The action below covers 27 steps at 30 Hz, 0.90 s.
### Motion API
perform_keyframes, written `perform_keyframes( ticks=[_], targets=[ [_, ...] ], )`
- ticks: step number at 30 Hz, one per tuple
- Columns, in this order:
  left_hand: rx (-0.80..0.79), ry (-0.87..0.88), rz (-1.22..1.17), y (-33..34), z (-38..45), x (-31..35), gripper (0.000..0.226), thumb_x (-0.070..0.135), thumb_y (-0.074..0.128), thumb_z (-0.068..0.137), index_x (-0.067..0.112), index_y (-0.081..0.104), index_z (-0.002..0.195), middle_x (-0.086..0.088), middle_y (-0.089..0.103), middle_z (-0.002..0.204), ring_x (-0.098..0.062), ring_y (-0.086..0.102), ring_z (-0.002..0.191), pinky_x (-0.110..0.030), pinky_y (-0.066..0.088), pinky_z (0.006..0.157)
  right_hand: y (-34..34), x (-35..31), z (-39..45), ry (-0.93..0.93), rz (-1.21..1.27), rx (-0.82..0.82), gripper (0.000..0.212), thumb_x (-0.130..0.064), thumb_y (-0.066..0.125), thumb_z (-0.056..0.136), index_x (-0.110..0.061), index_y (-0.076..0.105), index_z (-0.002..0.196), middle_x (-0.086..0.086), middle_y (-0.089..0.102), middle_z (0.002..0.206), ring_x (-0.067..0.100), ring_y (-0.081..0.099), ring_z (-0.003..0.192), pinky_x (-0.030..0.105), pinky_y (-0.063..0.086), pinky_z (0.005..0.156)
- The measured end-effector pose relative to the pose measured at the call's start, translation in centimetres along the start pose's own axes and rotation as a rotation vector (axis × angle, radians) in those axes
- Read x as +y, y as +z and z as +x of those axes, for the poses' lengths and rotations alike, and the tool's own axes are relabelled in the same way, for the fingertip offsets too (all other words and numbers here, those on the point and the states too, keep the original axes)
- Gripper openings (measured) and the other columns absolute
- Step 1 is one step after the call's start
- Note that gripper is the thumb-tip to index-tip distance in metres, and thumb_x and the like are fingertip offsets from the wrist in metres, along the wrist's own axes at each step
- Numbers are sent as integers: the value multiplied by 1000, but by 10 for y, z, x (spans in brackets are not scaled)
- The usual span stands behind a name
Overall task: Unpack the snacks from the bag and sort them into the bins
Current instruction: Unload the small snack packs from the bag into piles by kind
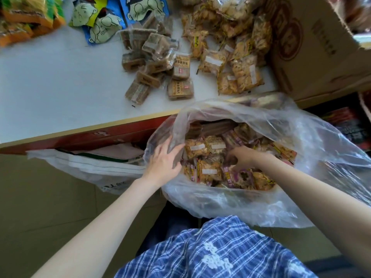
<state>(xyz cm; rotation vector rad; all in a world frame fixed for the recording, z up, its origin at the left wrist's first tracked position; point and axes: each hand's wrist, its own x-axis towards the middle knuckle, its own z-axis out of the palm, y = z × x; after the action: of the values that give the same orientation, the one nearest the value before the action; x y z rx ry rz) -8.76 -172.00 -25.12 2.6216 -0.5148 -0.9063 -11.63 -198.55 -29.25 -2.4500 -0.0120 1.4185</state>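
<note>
Looks like a small shop's stockroom or back counter. My white table (60, 77) is heaped w/ bulk single-wrapped snacks: brown bars (156, 63), golden crackers (230, 57), cartoon packs (104, 19). A printed shipping carton (313, 47) sits at the table's right end, more packaged stock (349, 125) on the floor below it.

Right hand (244, 157) fingertips buried among packets; cardboard box (313, 47) cropped.

Our left hand (163, 159) presses against the rim of the clear plastic bag (251, 203), while our right hand (242, 157) reaches inside, fingers (230, 157) curled among the snack packets (208, 169). On the white bench (60, 93) above lie brown packets (156, 63), beside them golden ones (234, 57), then a cardboard box (313, 47)
</note>
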Motion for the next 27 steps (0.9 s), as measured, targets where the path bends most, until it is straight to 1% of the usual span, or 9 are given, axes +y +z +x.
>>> perform_keyframes(
  ticks=[3,6,11,13,17,20,23,25,27],
  targets=[
    [18,4,16,4,-3,-2,57,24,48,93,34,28,145,-6,7,158,-32,9,143,-49,13,115,-1,4,-10,-95,167,134,25,-25,74,78,-21,65,100,-6,59,96,17,58,96,20,41,71],
    [20,-25,12,2,-3,-4,57,23,47,93,33,27,145,-7,7,158,-31,8,143,-49,12,114,-12,-1,-17,-155,297,245,25,-23,71,82,-16,68,105,-4,66,100,9,59,89,12,40,70],
    [38,-52,-7,-4,-1,-3,57,22,46,94,33,27,146,-7,5,158,-29,4,144,-48,10,115,-5,3,-10,-44,91,140,51,-29,60,91,-16,46,138,5,52,137,22,51,122,31,41,98],
    [34,-57,1,-4,-3,-2,57,22,46,94,33,27,146,-7,6,158,-30,5,144,-48,11,115,3,1,-6,-10,17,143,52,-26,63,89,-18,46,137,6,55,132,24,54,117,35,47,94],
    [20,-84,28,1,-5,-2,56,24,45,95,34,25,147,-11,7,157,-31,5,144,-48,12,115,7,-4,-4,27,25,353,31,-19,59,89,-17,58,121,9,62,118,28,55,111,38,50,85],
    [33,-90,11,2,-7,1,56,22,44,95,34,26,146,-11,8,157,-31,6,144,-47,12,115,6,-4,-2,-40,102,224,60,-19,64,86,-22,37,140,10,47,138,32,40,127,40,40,98],
    [64,-72,-12,-3,-7,3,55,19,44,95,32,28,146,-9,8,157,-29,6,144,-46,12,115,3,-12,7,-75,-20,74,76,-19,66,85,-28,25,147,8,34,148,28,42,127,37,39,103],
    [79,-62,-15,-7,-8,1,55,18,44,95,31,29,146,-7,7,157,-28,5,144,-45,12,115,0,-16,15,-95,-114,46,73,-11,62,85,-30,28,146,10,35,146,29,43,126,37,42,101],
    [80,-65,-9,-9,-9,-3,54,18,44,95,31,30,146,-6,7,158,-27,5,144,-46,12,116,-3,-15,17,-109,-100,55,59,-8,59,86,-28,43,138,9,45,136,27,51,115,34,47,92]
  ],
)
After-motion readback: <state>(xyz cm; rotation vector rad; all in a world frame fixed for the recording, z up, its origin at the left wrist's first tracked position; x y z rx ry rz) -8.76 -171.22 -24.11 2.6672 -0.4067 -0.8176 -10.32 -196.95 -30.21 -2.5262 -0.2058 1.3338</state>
